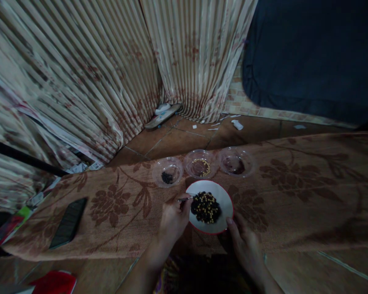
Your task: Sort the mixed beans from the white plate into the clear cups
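A white plate point(227, 206) with a red rim carries a heap of mixed black and yellow beans point(206, 207). My right hand point(244, 241) grips the plate's right edge, thumb on the rim. At its left side, my left hand point(175, 216) pinches thin metal tweezers point(185, 199), whose tips reach the heap's edge; I cannot tell whether a bean is between them. Behind the plate stand three clear plastic bowls: the left bowl point(155, 173) has black beans, the middle bowl point(188, 161) yellow beans, and the right bowl point(248, 161) dark reddish ones.
A brown floral cloth point(294, 212) covers the long low table. Towards its left end lies a dark phone point(69, 222). Striped curtains point(110, 61) hang behind, above a tiled floor with scraps of litter. A dark covered object point(309, 53) stands at the back right.
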Action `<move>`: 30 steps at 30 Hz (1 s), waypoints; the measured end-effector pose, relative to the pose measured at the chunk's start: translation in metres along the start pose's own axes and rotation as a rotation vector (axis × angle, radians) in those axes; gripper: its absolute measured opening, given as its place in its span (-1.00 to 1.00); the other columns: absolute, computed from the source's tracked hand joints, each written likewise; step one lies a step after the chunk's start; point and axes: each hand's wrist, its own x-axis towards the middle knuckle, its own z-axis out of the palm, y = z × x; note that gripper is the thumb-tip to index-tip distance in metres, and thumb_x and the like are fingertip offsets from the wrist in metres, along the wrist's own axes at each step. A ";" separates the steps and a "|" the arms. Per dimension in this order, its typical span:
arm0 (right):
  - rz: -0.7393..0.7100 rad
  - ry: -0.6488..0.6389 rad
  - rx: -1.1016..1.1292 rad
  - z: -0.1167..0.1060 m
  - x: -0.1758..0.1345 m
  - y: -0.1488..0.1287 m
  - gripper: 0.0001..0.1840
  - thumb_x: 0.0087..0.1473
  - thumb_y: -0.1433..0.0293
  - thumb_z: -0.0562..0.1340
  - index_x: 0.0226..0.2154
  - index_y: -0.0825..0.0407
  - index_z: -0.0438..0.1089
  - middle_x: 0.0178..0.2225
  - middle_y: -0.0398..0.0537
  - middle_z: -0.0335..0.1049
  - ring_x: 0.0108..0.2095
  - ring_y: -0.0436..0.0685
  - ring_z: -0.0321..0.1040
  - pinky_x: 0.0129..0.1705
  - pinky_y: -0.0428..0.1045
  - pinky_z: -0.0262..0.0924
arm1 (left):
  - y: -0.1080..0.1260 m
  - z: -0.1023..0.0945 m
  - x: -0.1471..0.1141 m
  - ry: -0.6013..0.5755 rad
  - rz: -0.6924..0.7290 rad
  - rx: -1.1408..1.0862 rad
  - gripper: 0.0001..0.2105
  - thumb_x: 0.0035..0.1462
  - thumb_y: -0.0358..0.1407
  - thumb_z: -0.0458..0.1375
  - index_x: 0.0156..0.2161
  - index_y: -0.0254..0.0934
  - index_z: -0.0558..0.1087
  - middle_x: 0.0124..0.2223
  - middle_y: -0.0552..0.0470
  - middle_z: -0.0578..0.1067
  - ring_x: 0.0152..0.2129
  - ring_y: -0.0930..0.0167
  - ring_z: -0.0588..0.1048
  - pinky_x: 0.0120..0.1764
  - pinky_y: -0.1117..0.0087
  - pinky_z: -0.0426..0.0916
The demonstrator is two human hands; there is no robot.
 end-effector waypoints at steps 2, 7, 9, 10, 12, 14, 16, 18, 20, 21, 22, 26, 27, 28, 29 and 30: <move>-0.007 0.000 -0.001 0.000 0.000 -0.001 -0.50 0.18 0.03 0.07 -0.07 0.06 0.39 -0.17 0.09 0.55 -0.21 0.19 0.51 -0.21 -0.05 0.37 | -0.003 0.001 0.000 0.007 -0.017 -0.024 -0.86 0.18 -0.33 0.13 -0.29 -0.24 0.56 -0.35 0.05 0.62 -0.46 0.44 0.57 -0.38 0.51 0.40; -0.019 -0.002 0.008 0.000 0.000 -0.002 -0.51 0.20 0.07 0.07 -0.04 0.07 0.39 -0.15 0.09 0.55 -0.15 0.20 0.50 -0.15 -0.03 0.35 | -0.014 0.004 0.002 0.022 -0.070 -0.126 -0.85 0.16 -0.29 0.15 -0.29 -0.25 0.56 -0.39 0.04 0.61 -0.51 0.44 0.55 -0.46 0.52 0.38; -0.019 0.000 0.006 0.000 0.000 -0.003 -0.51 0.19 0.07 0.07 -0.04 0.08 0.39 -0.15 0.09 0.55 -0.15 0.20 0.50 -0.15 -0.03 0.35 | -0.019 0.006 0.002 0.025 -0.093 -0.182 -0.85 0.15 -0.27 0.16 -0.28 -0.26 0.56 -0.42 0.04 0.59 -0.54 0.45 0.53 -0.49 0.52 0.37; -0.020 0.003 0.005 0.000 0.000 -0.003 -0.51 0.19 0.06 0.07 -0.05 0.08 0.39 -0.15 0.09 0.55 -0.16 0.20 0.50 -0.16 -0.04 0.36 | -0.021 0.006 0.002 0.027 -0.103 -0.212 -0.85 0.15 -0.26 0.17 -0.28 -0.26 0.56 -0.43 0.05 0.58 -0.56 0.45 0.52 -0.49 0.52 0.37; -0.020 0.004 0.004 -0.001 0.000 -0.003 -0.52 0.19 0.06 0.08 -0.07 0.07 0.40 -0.16 0.08 0.55 -0.17 0.19 0.50 -0.18 -0.05 0.36 | -0.024 0.007 0.002 0.025 -0.114 -0.275 -0.84 0.14 -0.24 0.18 -0.28 -0.28 0.55 -0.45 0.05 0.56 -0.57 0.46 0.50 -0.49 0.52 0.37; -0.013 0.002 0.006 -0.001 0.000 -0.004 -0.53 0.18 0.07 0.08 -0.07 0.06 0.40 -0.17 0.07 0.56 -0.17 0.19 0.51 -0.20 -0.05 0.36 | -0.026 0.008 0.002 0.021 -0.121 -0.330 -0.84 0.13 -0.24 0.19 -0.28 -0.28 0.55 -0.47 0.06 0.54 -0.57 0.46 0.49 -0.48 0.53 0.37; -0.001 0.003 0.009 -0.001 0.000 -0.004 -0.52 0.18 0.06 0.08 -0.06 0.06 0.40 -0.17 0.07 0.56 -0.17 0.19 0.51 -0.20 -0.05 0.36 | -0.026 0.008 0.003 0.029 -0.137 -0.375 -0.84 0.12 -0.23 0.20 -0.28 -0.29 0.55 -0.46 0.06 0.54 -0.57 0.47 0.48 -0.49 0.54 0.36; 0.003 -0.002 0.007 0.000 0.000 -0.003 -0.51 0.18 0.06 0.08 -0.04 0.06 0.40 -0.15 0.08 0.55 -0.16 0.20 0.50 -0.18 -0.05 0.36 | -0.023 0.007 0.004 0.053 -0.163 -0.418 -0.83 0.10 -0.23 0.22 -0.29 -0.30 0.56 -0.45 0.06 0.55 -0.58 0.48 0.48 -0.50 0.54 0.36; 0.002 -0.003 0.004 0.000 0.000 -0.001 -0.50 0.18 0.05 0.08 -0.04 0.06 0.39 -0.14 0.09 0.55 -0.17 0.19 0.50 -0.17 -0.04 0.35 | -0.019 0.005 0.006 0.078 -0.193 -0.465 -0.83 0.07 -0.22 0.24 -0.31 -0.31 0.56 -0.46 0.06 0.54 -0.59 0.48 0.48 -0.51 0.54 0.36; 0.004 0.000 0.003 0.001 0.000 0.000 -0.50 0.18 0.05 0.08 -0.04 0.07 0.39 -0.14 0.09 0.55 -0.18 0.19 0.50 -0.17 -0.04 0.35 | -0.017 0.003 0.007 0.090 -0.205 -0.489 -0.82 0.06 -0.22 0.25 -0.32 -0.32 0.55 -0.47 0.06 0.54 -0.59 0.48 0.48 -0.52 0.54 0.37; 0.010 0.003 0.003 0.001 0.000 0.001 -0.49 0.18 0.05 0.08 -0.03 0.07 0.39 -0.15 0.08 0.55 -0.18 0.19 0.51 -0.18 -0.04 0.36 | -0.014 0.001 0.008 0.100 -0.215 -0.510 -0.82 0.05 -0.22 0.26 -0.32 -0.32 0.55 -0.47 0.06 0.54 -0.59 0.47 0.48 -0.51 0.53 0.38; 0.046 0.008 0.008 0.002 0.001 0.004 -0.47 0.15 0.03 0.08 -0.05 0.07 0.39 -0.24 0.07 0.58 -0.20 0.20 0.52 -0.28 -0.06 0.37 | -0.008 -0.016 0.015 0.161 -0.211 -0.542 -0.80 0.05 -0.20 0.27 -0.31 -0.33 0.53 -0.45 0.05 0.55 -0.57 0.46 0.51 -0.48 0.51 0.42; 0.047 0.010 0.006 0.002 0.001 0.004 -0.47 0.14 0.02 0.09 -0.06 0.07 0.40 -0.24 0.07 0.58 -0.20 0.21 0.52 -0.29 -0.06 0.38 | -0.009 -0.022 0.017 0.187 -0.205 -0.528 -0.80 0.05 -0.20 0.27 -0.30 -0.33 0.53 -0.47 0.06 0.54 -0.57 0.46 0.51 -0.49 0.52 0.41; 0.045 0.014 0.002 0.002 0.001 0.004 -0.47 0.14 0.01 0.09 -0.07 0.07 0.40 -0.23 0.07 0.58 -0.20 0.21 0.52 -0.28 -0.06 0.38 | -0.011 -0.028 0.021 0.220 -0.199 -0.508 -0.79 0.04 -0.20 0.28 -0.30 -0.33 0.53 -0.50 0.07 0.53 -0.59 0.46 0.50 -0.50 0.53 0.40; 0.041 0.018 -0.004 0.001 0.001 0.004 -0.47 0.13 0.01 0.09 -0.08 0.07 0.41 -0.22 0.08 0.57 -0.19 0.21 0.52 -0.27 -0.06 0.38 | -0.013 -0.034 0.025 0.257 -0.194 -0.486 -0.79 0.03 -0.20 0.29 -0.30 -0.34 0.53 -0.53 0.08 0.52 -0.60 0.47 0.49 -0.52 0.54 0.39; 0.036 0.020 -0.011 0.001 0.001 0.005 -0.46 0.13 0.00 0.09 -0.09 0.07 0.41 -0.20 0.09 0.57 -0.19 0.22 0.52 -0.26 -0.06 0.39 | -0.017 -0.041 0.029 0.290 -0.187 -0.462 -0.79 0.03 -0.21 0.29 -0.30 -0.34 0.53 -0.54 0.08 0.51 -0.61 0.47 0.48 -0.54 0.55 0.37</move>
